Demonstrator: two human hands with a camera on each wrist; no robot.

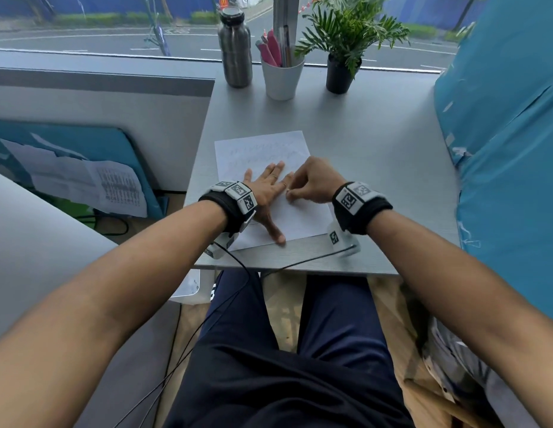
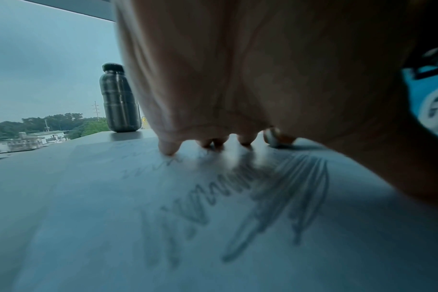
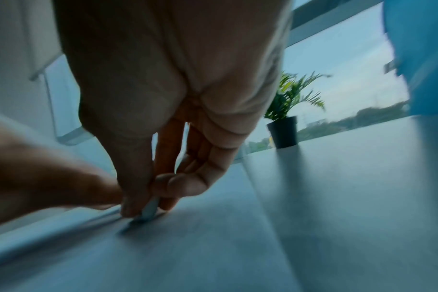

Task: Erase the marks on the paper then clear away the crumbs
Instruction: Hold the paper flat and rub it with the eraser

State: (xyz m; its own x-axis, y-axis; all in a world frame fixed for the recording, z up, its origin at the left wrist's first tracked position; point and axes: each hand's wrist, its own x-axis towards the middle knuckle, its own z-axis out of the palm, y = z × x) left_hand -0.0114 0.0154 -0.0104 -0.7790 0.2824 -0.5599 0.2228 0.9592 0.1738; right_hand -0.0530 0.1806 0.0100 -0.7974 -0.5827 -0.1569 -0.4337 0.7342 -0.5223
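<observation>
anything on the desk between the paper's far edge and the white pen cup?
Nothing: in the head view, only bare grey desk lies between the paper and the white pen cup. The wrist views don't show that stretch.

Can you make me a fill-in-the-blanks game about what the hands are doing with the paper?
1. The left hand lies flat on the ____.
2. The right hand pinches a small white ____.
3. The metal bottle stands to the ____ of the white cup.

Missing words: paper; eraser; left
</observation>
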